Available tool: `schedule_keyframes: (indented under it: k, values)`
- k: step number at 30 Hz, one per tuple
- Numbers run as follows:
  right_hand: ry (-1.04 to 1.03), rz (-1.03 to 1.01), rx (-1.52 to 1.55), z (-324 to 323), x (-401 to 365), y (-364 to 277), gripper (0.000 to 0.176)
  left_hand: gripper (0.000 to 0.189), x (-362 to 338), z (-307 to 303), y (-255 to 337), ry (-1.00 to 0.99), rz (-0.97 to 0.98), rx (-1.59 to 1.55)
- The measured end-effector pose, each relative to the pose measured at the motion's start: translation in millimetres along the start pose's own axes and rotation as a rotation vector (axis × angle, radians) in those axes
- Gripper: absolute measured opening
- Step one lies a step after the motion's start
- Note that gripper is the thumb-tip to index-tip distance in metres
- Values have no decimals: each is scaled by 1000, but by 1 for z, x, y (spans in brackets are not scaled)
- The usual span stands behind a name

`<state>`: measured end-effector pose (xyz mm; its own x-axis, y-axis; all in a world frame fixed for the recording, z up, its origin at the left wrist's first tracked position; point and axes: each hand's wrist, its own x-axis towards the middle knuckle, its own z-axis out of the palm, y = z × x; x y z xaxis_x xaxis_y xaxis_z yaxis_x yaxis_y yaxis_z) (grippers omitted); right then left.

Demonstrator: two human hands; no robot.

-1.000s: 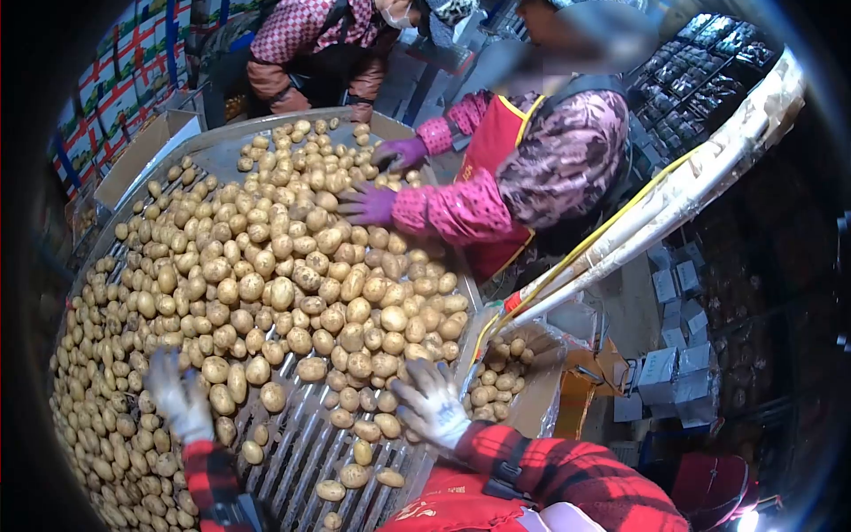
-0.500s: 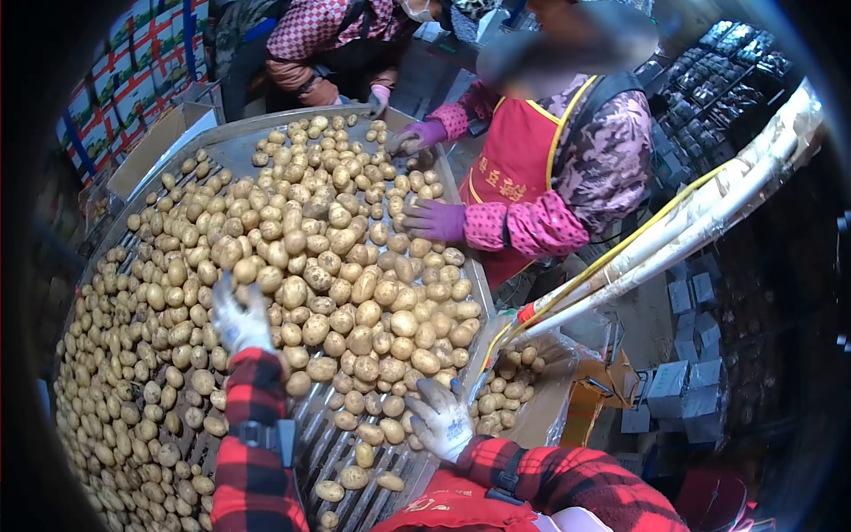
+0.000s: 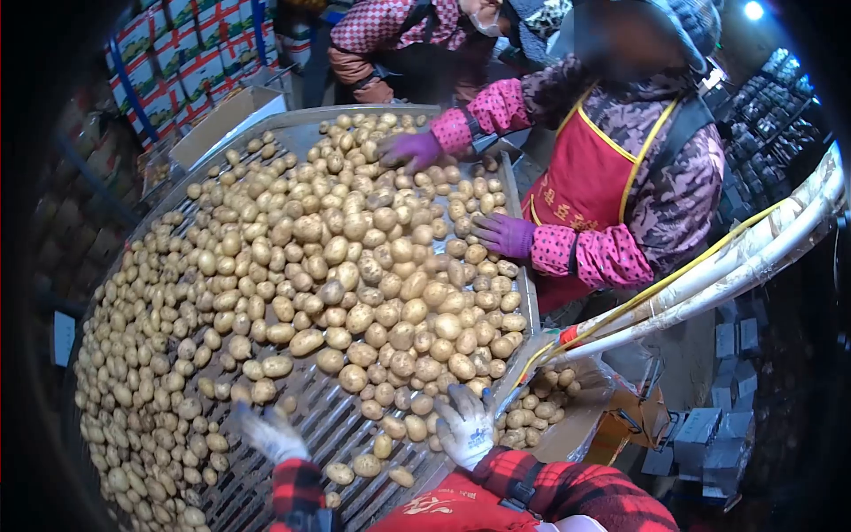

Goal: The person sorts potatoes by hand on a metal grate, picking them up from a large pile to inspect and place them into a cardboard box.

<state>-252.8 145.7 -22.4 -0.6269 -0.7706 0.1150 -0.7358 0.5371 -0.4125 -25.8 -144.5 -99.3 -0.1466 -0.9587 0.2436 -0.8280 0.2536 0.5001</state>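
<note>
Potatoes [image 3: 355, 293] lie heaped over a slatted metal table [image 3: 306, 408]. My left hand [image 3: 270, 434], in a white glove with blue fingertips, is over the slats at the lower left, near a few loose potatoes; its fingers are spread and hold nothing visible. At the lower right of the heap, my right hand [image 3: 467, 426] in a similar glove rests with spread fingers beside potatoes, near the table's corner. More potatoes [image 3: 541, 403] fill a box just right of it.
Across the table a co-worker's purple-gloved hands [image 3: 505, 235] touch the potatoes. Another person [image 3: 399, 44] stands behind. White pipes [image 3: 700, 284] with a yellow hose slant at the right. Printed cartons [image 3: 191, 71] are stacked at the back left; an open cardboard box [image 3: 226, 120] adjoins the table.
My left hand has moved down from the heap to the slats, where more bars now show. The co-worker's far hand has shifted across the potatoes. The view has shifted too.
</note>
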Motion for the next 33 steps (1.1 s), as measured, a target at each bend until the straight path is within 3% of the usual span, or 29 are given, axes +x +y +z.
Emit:
schedule_keyframes:
  k: [1,2,4,5,6,8,10,12,13,16,18,20,21,22,25,28,30,32,33]
  values:
    - [21,-13,-8,4,0,2,48,67,1,18,24,-80,-152,352]
    - [39,-26,-20,6,-1,4,48,71,6,29,39,-24,-21,-1]
    - [50,-38,-17,7,-1,3,49,71,11,27,130,-266,-100,-223]
    - [54,-43,-20,7,-2,3,50,70,6,45,144,-159,-17,-299]
    - [61,-40,-24,9,-4,3,51,66,19,54,151,-84,305,-162]
    - [83,-51,-39,13,-6,4,50,53,25,56,160,-188,498,-136]
    - [103,-56,-64,15,-8,3,49,49,37,37,169,-367,602,-152]
    - [123,-86,-105,15,-7,3,47,44,32,10,160,-395,620,-207]
    - [106,-71,-115,19,-9,9,44,42,25,3,141,-311,651,-259]
    - [75,-121,-216,27,-10,22,37,44,-3,-47,58,-316,514,-220]
    - [88,-64,-159,17,-3,3,34,46,-9,-83,-14,-180,458,-199]
    - [271,-164,-140,22,5,-22,40,47,-7,-136,-82,-44,370,-193]
    - [241,-288,-195,12,15,-57,44,46,-3,-159,-112,39,327,-135]
    - [209,-384,-65,26,29,-66,51,46,-1,-181,-140,112,290,-85]
    - [-30,-587,56,41,68,-181,53,45,17,-252,-203,301,245,14]
    - [-98,-904,98,83,108,-297,58,48,49,-297,-263,456,278,38]
    - [-139,-1125,116,113,136,-375,62,52,82,-339,-274,459,254,46]
    - [-254,-1179,84,133,157,-448,64,56,129,-366,-295,465,252,61]
    - [-214,-1208,99,147,168,-479,63,60,157,-375,-313,483,278,72]
